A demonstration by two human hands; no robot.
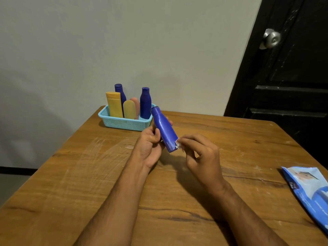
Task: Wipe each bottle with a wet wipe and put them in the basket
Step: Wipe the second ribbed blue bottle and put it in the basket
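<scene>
Hands hold blue tilted bottle.

A home room: wooden table, knobbed door.

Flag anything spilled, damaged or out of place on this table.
Nothing spilled or damaged. The table carries whitish smears, heaviest at its left centre. Bottles stand upright in the basket.

On a wooden table, the only lettering in view sits on a blue wet-wipe packet at the near right edge: a dark badge shows what looks like "Ma", the rest cut off or blurred. Fine print runs along the packet's blue band, too small to read. The bottles show no readable labels.
</scene>
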